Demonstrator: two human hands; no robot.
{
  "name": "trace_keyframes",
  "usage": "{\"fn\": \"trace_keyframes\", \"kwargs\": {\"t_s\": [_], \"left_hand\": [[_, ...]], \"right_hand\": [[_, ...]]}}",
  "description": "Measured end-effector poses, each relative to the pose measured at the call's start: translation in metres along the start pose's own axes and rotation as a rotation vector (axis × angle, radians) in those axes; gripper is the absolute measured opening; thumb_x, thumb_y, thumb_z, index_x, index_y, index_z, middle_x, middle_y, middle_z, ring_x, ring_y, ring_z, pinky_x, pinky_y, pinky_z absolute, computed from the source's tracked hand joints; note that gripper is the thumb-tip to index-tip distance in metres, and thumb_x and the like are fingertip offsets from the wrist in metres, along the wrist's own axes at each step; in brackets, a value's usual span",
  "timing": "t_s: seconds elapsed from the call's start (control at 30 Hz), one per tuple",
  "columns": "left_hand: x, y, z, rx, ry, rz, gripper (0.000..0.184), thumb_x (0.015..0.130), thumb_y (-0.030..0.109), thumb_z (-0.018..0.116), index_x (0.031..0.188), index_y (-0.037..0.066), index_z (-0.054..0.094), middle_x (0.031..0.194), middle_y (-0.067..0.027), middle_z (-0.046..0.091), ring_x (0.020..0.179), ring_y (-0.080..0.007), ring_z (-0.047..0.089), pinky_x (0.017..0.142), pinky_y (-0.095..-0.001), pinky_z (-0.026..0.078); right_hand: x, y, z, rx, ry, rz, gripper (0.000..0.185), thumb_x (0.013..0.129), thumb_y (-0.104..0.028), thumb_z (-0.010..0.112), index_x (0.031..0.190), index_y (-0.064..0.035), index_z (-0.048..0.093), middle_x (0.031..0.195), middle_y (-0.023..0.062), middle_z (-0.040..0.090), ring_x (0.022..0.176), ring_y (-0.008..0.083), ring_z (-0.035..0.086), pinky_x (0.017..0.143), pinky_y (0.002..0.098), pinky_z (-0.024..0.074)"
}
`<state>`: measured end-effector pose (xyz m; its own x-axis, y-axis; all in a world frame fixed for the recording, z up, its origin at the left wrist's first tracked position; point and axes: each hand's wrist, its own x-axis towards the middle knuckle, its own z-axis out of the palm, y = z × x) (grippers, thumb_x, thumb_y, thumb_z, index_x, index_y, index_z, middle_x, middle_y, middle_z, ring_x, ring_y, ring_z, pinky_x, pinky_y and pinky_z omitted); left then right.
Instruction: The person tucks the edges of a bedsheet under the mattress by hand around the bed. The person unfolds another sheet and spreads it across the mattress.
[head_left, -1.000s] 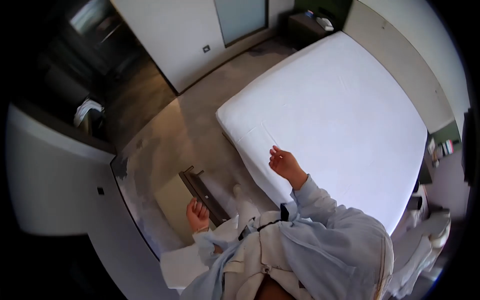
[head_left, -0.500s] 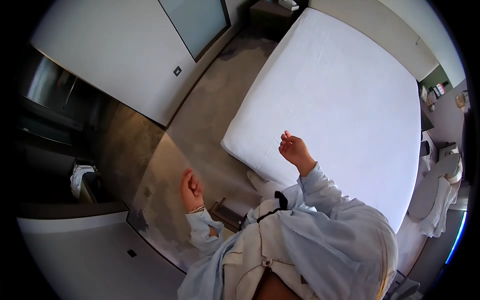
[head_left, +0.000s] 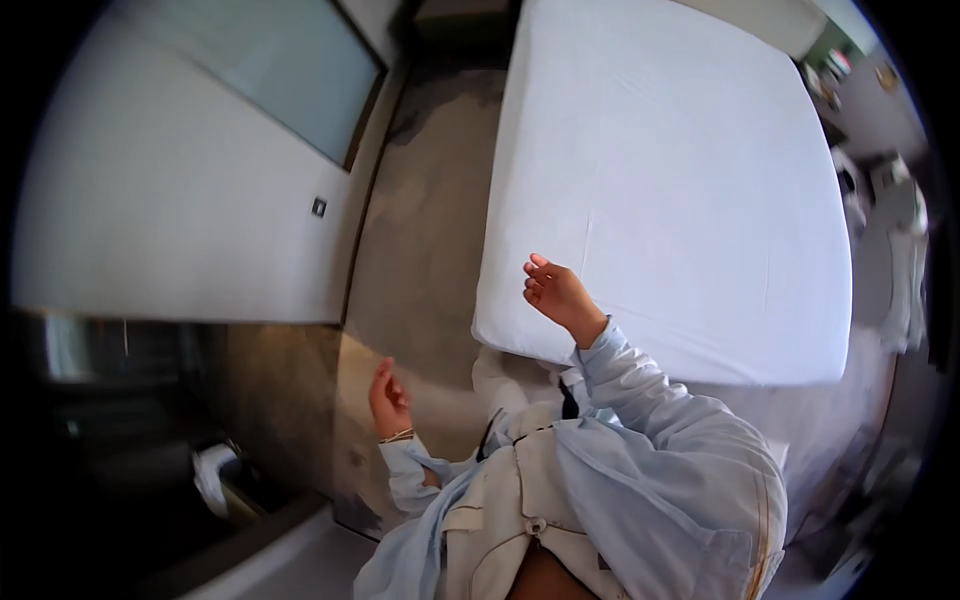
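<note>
My right hand (head_left: 556,296) is in the air, over the near left part of a bed covered with a white fitted sheet (head_left: 660,180). Its fingers are loosely bent and a little apart, with nothing in them. Lower and to the left, above the carpet (head_left: 420,190), my left hand (head_left: 389,400) hangs with half-curled fingers and a thin band at the wrist. It holds nothing that I can see. Neither hand appears to touch the bed. Light blue sleeves (head_left: 640,375) cover both arms.
A pale wall (head_left: 180,200) with a small switch plate (head_left: 319,207) runs along the left. Carpet lies between it and the bed. At lower left, a white cloth (head_left: 212,478) sits in a dark, blurred area. A chair with draped white fabric (head_left: 905,270) stands at right.
The view has turned, so the bed now stands straighter, with its near edge across the frame. Relative to my body, my right hand has shifted slightly left; both hands stay raised.
</note>
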<state>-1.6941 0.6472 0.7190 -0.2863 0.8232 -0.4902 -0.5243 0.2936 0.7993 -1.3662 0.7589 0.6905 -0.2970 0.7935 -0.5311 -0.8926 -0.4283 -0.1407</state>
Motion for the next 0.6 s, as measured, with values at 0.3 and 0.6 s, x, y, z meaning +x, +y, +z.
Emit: {"fn": "trace_keyframes", "kwargs": {"t_s": [0.3,0.6], "left_hand": [[0.108,0.005,0.125,0.597,-0.776,-0.399,0.024,0.088,0.016,0.048,0.106,0.004,0.058,0.059,0.0017,0.050,0.042,-0.0044,0.041,0.038,-0.0179,0.032],[0.088,-0.094,0.186,1.027,-1.129,-0.404,0.025,0.087,0.013,0.046,0.105,0.002,0.058,0.067,0.0007,0.057,0.058,-0.0037,0.053,0.048,-0.0165,0.038]], "right_hand": [[-0.083,0.017,-0.105,0.452,0.322,-0.804,0.037,0.077,0.001,0.045,0.113,-0.0082,0.043,0.094,0.0047,0.053,0.069,0.0140,0.050,0.064,0.0274,0.0435],[-0.163,0.204,-0.223,0.977,0.614,-0.976,0.026,0.079,0.001,0.047,0.100,-0.0126,0.054,0.087,0.0014,0.058,0.069,0.0131,0.053,0.065,0.0273,0.0461]]}}
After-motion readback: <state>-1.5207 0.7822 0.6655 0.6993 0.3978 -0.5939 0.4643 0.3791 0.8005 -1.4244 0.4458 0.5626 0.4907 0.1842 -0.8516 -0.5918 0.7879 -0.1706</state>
